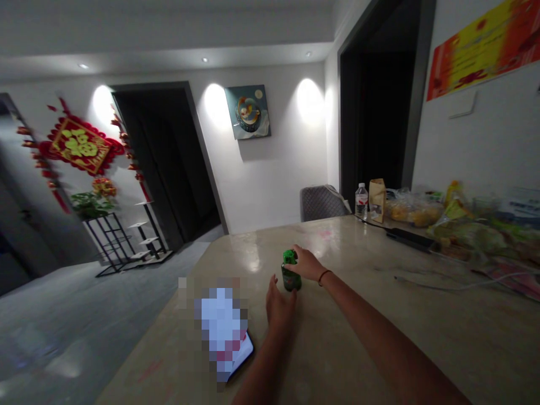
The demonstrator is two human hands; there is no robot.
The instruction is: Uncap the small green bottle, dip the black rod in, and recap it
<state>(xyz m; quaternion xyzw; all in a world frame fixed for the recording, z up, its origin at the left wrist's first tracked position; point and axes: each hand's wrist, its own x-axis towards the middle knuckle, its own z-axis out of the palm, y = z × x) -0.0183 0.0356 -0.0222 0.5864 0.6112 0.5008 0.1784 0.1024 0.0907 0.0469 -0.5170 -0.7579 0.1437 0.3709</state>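
A small dark green bottle with a bright green top stands upright on the table, just ahead of my hands. My right hand, a thin band at its wrist, reaches in from the right with its fingers closed around the upper part of the bottle. On the near left side, my left hand is open, thumb and fingers apart around the lower part. Whether it touches the bottle I cannot tell. To the left of my left forearm lies a phone with a lit screen, largely hidden by blurred blocks.
The pale table holds a water bottle, a paper bag, a black box-like device, a white cable and bagged food along its right side. A grey chair stands at the far edge.
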